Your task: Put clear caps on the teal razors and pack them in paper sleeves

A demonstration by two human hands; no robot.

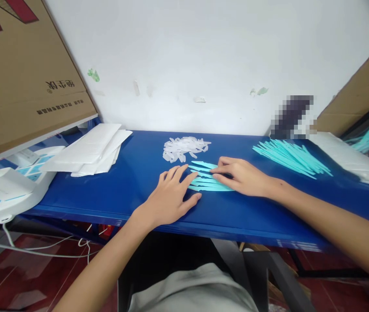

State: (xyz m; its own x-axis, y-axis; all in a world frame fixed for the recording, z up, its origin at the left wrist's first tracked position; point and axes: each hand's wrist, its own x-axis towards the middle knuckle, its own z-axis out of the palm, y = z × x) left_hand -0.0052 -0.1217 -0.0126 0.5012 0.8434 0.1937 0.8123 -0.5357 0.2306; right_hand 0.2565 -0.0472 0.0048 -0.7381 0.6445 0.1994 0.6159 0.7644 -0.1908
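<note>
Several slim turquoise strips point(210, 184) lie side by side on the blue table in front of me. My left hand point(173, 195) rests over their left ends, its fingers spread and holding nothing. On the right, my right hand point(238, 175) touches the same strips, thumb and index finger close together at the upper ones; whether a strip is between them is hard to make out. Behind the hands sits a pile of small translucent white pieces point(184, 148). A larger pile of turquoise strips point(291, 157) lies to the right.
White paper sheets or bags point(90, 147) lie at the left, beside a white device point(18, 182) with cables. A large cardboard box point(25, 73) stands behind them. White packaging point(350, 156) and another cardboard box point(360, 91) are at the right. A wall point(184, 65) borders the blue table point(106, 195).
</note>
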